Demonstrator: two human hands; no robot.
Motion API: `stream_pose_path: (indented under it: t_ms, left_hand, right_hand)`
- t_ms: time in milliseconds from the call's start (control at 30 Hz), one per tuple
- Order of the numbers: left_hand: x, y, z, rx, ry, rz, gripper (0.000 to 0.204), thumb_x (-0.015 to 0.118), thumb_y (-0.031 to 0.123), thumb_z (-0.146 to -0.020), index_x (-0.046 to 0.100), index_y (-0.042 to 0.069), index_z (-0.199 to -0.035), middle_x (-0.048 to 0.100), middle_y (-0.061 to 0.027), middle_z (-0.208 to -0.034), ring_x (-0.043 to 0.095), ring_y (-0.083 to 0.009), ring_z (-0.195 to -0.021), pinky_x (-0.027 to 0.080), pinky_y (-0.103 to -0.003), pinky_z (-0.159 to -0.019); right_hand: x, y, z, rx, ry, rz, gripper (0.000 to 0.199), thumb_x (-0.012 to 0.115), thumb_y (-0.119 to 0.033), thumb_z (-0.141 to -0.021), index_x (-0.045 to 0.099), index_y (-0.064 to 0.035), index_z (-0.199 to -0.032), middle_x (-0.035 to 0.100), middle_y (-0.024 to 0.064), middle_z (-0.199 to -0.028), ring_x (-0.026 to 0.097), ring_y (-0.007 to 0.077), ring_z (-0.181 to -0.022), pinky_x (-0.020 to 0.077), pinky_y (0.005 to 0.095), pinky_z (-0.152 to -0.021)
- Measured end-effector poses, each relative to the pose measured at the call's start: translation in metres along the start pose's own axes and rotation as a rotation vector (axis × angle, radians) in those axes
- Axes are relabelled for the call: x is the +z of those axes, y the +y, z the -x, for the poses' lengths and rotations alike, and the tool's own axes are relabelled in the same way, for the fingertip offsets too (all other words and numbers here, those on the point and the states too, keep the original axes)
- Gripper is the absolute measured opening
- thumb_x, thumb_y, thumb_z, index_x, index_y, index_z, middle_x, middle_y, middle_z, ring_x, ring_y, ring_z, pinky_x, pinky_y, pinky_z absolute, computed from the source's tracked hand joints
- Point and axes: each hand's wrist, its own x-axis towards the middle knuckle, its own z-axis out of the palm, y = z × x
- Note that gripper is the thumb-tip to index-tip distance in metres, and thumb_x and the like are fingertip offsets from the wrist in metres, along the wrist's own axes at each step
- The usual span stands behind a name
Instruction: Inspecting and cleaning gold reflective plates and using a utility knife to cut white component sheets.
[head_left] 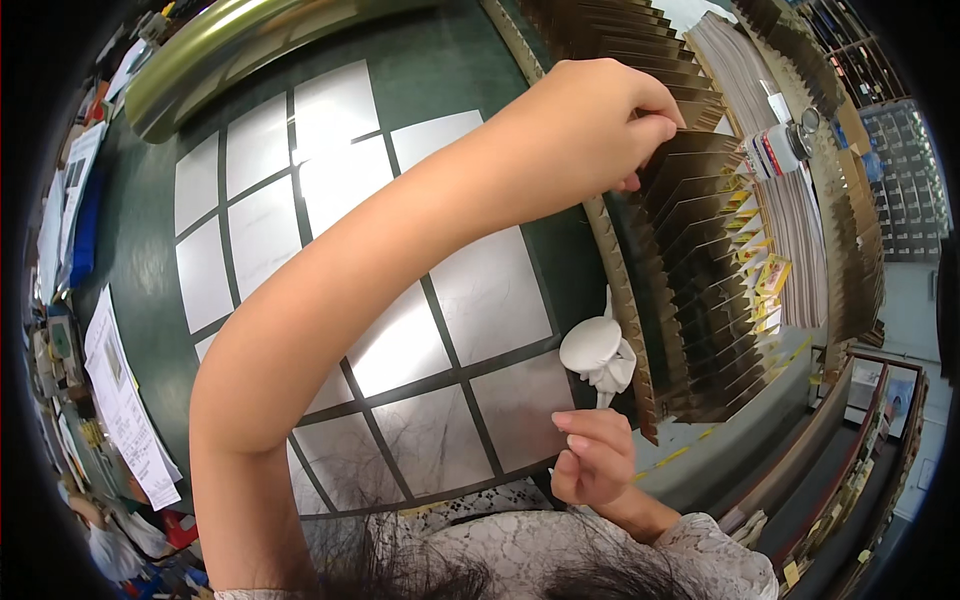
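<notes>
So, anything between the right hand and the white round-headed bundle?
Nothing visible. The right hand sits just below the white round-headed bundle in the picture; the left hand is away at the brown divider rack, outside that gap.

Thin brown plates [700,152] upright in spaced row; rounded white pad [590,345] nearby.

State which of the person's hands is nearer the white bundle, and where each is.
The right hand. In the picture it is just below the white bundle; the left hand is farther off, above it, by the dark dividers.
</notes>
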Motion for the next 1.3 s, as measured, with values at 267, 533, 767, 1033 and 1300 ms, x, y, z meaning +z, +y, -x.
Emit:
stream_pose_path:
  t_ms: [267, 533, 767, 1033, 1300]
  left_hand:
    - [-0.01, 0.015, 0.006, 0.079, 0.162, -0.133, 0.021, 0.053, 0.015, -0.092, 0.063, -0.001, -0.101, 0.063, -0.0072, -0.075, 0.062, -0.0131, -0.066, 0.052, -0.026, -0.063]
    - [-0.005, 0.006, -0.002, 0.064, 0.181, -0.288, 0.018, 0.053, 0.014, -0.093, 0.063, -0.001, -0.096, 0.063, -0.0056, -0.076, 0.062, -0.0109, -0.069, 0.052, -0.024, -0.067]
    - [-0.003, 0.009, -0.004, 0.043, 0.201, -0.335, 0.018, 0.053, 0.013, -0.094, 0.062, -0.002, -0.096, 0.063, -0.0075, -0.075, 0.065, -0.0134, -0.072, 0.053, -0.025, -0.068]
    - [-0.024, 0.048, 0.035, 0.156, 0.367, -0.235, 0.02, 0.052, 0.012, -0.095, 0.061, -0.004, -0.103, 0.065, -0.0069, -0.083, 0.066, -0.0123, -0.077, 0.054, -0.023, -0.07]
    - [-0.036, 0.072, 0.151, -0.153, 0.387, 0.08, 0.02, 0.055, 0.015, -0.094, 0.059, -0.002, -0.102, 0.065, -0.0084, -0.079, 0.066, -0.0145, -0.072, 0.055, -0.023, -0.063]
  right_hand:
    - [0.002, 0.0, 0.0, -0.008, 0.039, 0.004, 0.033, 0.059, 0.002, -0.072, 0.056, -0.0049, -0.104, 0.064, 0.0107, -0.103, 0.064, 0.0233, -0.08, 0.0491, 0.0291, -0.066]
    - [0.002, 0.001, 0.001, -0.019, 0.034, 0.019, 0.031, 0.059, 0.002, -0.072, 0.059, -0.005, -0.102, 0.064, 0.0104, -0.1, 0.064, 0.0228, -0.078, 0.049, 0.028, -0.064]
    - [0.005, 0.003, -0.001, -0.07, 0.068, 0.048, 0.036, 0.059, 0.004, -0.067, 0.06, -0.0038, -0.102, 0.064, 0.0096, -0.097, 0.064, 0.0228, -0.076, 0.0497, 0.0283, -0.063]
    - [0.009, 0.0, 0.001, -0.071, 0.096, 0.079, 0.028, 0.056, 0.008, -0.074, 0.055, -0.004, -0.1, 0.064, 0.0101, -0.093, 0.062, 0.0244, -0.075, 0.0492, 0.0307, -0.066]
    - [-0.006, -0.021, -0.018, 0.216, 0.172, -0.286, 0.023, 0.049, 0.004, -0.087, 0.053, 0.0011, -0.109, 0.064, 0.0124, -0.093, 0.059, 0.0189, -0.078, 0.0475, 0.0281, -0.07]
